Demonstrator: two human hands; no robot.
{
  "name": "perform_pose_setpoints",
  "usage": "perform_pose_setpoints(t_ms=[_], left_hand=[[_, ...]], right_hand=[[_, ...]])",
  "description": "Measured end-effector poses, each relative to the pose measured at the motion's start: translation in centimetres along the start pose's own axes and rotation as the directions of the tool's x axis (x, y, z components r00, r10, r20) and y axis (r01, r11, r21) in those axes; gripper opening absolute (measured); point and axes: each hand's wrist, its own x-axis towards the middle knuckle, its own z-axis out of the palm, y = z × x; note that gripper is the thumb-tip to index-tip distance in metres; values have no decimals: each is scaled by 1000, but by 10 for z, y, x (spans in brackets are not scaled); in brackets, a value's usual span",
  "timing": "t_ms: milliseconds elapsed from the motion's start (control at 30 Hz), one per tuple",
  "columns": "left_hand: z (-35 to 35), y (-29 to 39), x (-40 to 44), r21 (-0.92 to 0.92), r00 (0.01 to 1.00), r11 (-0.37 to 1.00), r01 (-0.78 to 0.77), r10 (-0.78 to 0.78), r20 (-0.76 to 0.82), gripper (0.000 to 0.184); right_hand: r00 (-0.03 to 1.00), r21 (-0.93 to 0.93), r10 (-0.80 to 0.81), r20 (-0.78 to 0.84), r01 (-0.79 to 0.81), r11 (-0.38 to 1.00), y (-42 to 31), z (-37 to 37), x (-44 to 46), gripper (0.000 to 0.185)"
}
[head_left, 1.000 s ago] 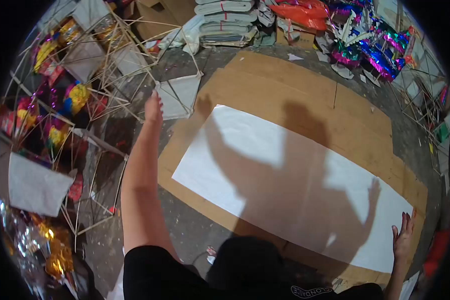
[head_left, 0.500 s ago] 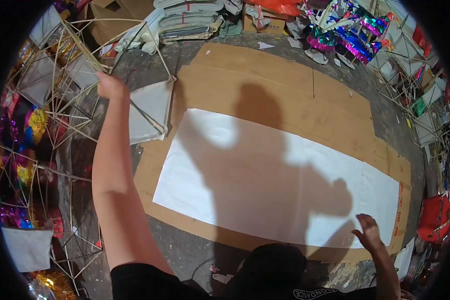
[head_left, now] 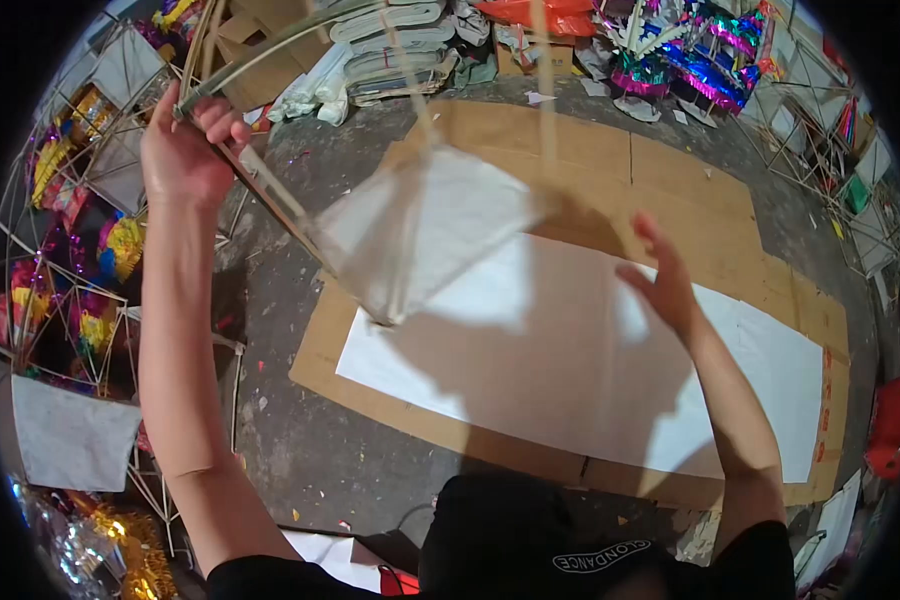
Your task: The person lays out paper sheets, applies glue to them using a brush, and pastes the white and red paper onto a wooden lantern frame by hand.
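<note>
My left hand point(head_left: 195, 150) is closed round the joined sticks of a light stick frame at the upper left. The frame carries a white covered panel point(head_left: 435, 220), which hangs tilted over the left part of a long white sheet point(head_left: 785, 400), its edges blurred by motion. The sheet lies flat on brown cardboard point(head_left: 670, 170). My right hand point(head_left: 665, 275) is raised over the sheet to the right of the panel, fingers apart, holding nothing and not touching the frame.
Stick frames with coloured fringe and a white panel point(head_left: 75, 435) crowd the left side. At the back are a stack of folded sheets point(head_left: 400, 60), an orange-red bag point(head_left: 540, 17) and shiny blue and pink decorations point(head_left: 710, 60). More stick frames stand at the right.
My left hand has lifted the stick frame from the floor at the left and brought its white panel over the sheet. My right hand has moved up and left from the sheet's lower right.
</note>
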Motion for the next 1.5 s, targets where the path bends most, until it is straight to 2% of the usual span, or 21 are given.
perform_pose_setpoints(t_ms=[67,167,300,333,367,400,433,500,533,600,633,700,733,767,800,900,967,1033,1133,1233,1500], left_hand=[[17,13,-9,-115,983,981,153,-140,116,31],[27,16,-11,-155,926,930,333,-291,238,30],[26,7,2,-118,797,845,522,-433,420,30],[21,-2,9,-18,653,848,530,-394,646,38],[15,-2,11,-32,708,863,504,-391,588,34],[26,-3,3,-44,760,880,473,-382,526,31],[33,-4,-2,-51,805,895,444,-373,461,29],[29,6,-2,-13,785,900,436,-373,494,32],[30,18,-6,7,792,902,431,-383,476,32],[26,32,-14,16,781,912,410,-360,511,34],[14,34,-15,150,875,974,171,-220,431,54],[23,24,-51,402,979,914,55,-129,160,74],[-10,30,-52,492,875,862,124,-329,356,85],[-21,13,-73,532,936,828,179,-310,169,85],[-35,-5,-92,508,919,820,265,-374,124,81],[-61,-51,-143,670,901,660,341,-433,-32,51],[-66,-78,-152,487,943,809,329,-250,-222,29],[-66,-76,-142,649,929,701,295,-51,-367,24],[-65,-65,-127,673,932,686,275,-18,-362,22],[-78,-70,-114,731,932,603,319,-58,-359,23],[-134,-91,-64,826,941,461,326,-74,-330,20]], right_hand=[[991,168,124,-54,-114,979,-23,-11,35,74],[944,220,306,-122,-275,936,-50,-38,48,76],[960,-20,176,-216,-184,983,-58,-50,29,78],[954,-108,127,-270,-161,981,-52,-41,26,79],[944,-198,67,-322,-136,971,-45,-31,25,79],[968,-12,45,-248,-49,999,-33,-15,24,69],[961,196,204,-187,-167,966,-28,-6,20,65],[889,553,456,25,-393,735,-26,6,13,57],[929,579,369,-4,-299,759,-35,7,9,40],[878,636,471,-78,-320,702,-61,-4,8,33],[846,662,522,-110,-330,673,-76,-13,10,30],[868,701,484,-107,-280,656,-106,-30,18,26],[880,720,461,-114,-247,648,-116,-34,22,24],[885,747,460,-73,-257,613,-121,-35,23,25],[888,771,458,-33,-269,577,-125,-36,23,26],[870,814,491,36,-311,491,-136,-29,27,30],[852,817,519,68,-346,460,-139,-22,27,32],[842,810,532,88,-371,454,-141,-13,28,35],[855,689,514,66,-411,596,-147,-11,29,34],[788,655,603,129,-524,545,-157,-8,26,30],[749,643,650,126,-561,522,-156,45,15,28]])
